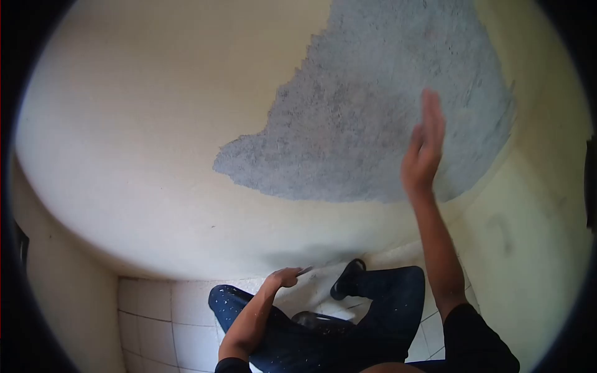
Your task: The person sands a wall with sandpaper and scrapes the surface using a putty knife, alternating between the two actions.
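Left hand [285, 277]: closed around a thin tool [305, 271], held low near the left knee [224, 297] | right hand [425, 146]: opened flat, seemingly empty, raised before the grey patch [336, 130] on the cream wall [155, 124]; contact cannot be told | risk: skin could be grazed if rough patch is rubbed.

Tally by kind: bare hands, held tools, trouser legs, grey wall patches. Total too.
Hands: 2 (left hand, right hand)
Held tools: 1 (thin tool, left hand)
Trouser legs: 2 (left leg, right leg)
Grey patches: 1 (wall patch)
Total: 6
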The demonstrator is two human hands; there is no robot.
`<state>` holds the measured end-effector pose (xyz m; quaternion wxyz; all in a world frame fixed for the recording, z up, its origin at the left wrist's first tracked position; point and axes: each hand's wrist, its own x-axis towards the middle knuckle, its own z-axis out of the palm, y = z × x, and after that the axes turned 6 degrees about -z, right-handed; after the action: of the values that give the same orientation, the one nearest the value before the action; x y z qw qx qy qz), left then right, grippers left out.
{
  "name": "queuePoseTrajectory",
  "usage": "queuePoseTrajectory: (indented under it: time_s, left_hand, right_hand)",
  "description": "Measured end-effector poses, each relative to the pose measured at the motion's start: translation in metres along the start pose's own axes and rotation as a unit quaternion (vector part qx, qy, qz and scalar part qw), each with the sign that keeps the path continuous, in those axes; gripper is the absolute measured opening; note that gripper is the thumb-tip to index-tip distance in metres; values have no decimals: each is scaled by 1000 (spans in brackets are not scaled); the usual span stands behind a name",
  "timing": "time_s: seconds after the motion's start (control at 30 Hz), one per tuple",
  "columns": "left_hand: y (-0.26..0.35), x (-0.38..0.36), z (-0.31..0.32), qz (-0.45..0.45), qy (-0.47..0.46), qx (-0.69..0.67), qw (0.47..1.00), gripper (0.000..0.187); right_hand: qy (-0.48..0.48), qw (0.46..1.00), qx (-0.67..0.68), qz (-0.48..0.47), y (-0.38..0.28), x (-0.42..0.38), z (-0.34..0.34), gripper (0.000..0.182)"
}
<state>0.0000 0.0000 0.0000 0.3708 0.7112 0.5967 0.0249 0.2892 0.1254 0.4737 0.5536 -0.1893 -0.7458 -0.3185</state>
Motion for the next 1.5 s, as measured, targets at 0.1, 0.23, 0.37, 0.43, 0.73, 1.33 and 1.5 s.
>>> queuePoseTrajectory:
  time_s: [0.1, 0.23, 0.37, 0.43, 0.73, 1.33, 1.5]
  left_hand:
    - [4, -31, 34, -34, -47, -15, 998, 61]
    - [1, -19, -24, -13, 46, -65, 997, 54]
    - [4, -31, -34, 2, 54, -67, 996, 54]
    - [13, -40, -54, -13, 50, -85, 995, 59]
    - [-12, -56, -65, 23, 124, -175, 976, 60]
    - [-26, -34, -46, -45, 77, -119, 989, 47]
    - [-38, -21, -40, -91, 61, -62, 992, 48]
  right_hand:
    - [91, 996, 12, -13, -10, 67, 9, 56]
    - [90, 996, -28, 6, -24, 76, 93, 68]
    - [-134, 989, 0, -54, -137, -82, 129, 92]
    - [-276, 955, 6, -111, -167, -146, 133, 95]
    - [70, 994, -55, 55, -19, 142, 101, 89]
    - [35, 998, -7, 46, -52, 143, 95, 99]
    - [30, 997, -63, -16, -78, 114, 114, 101]
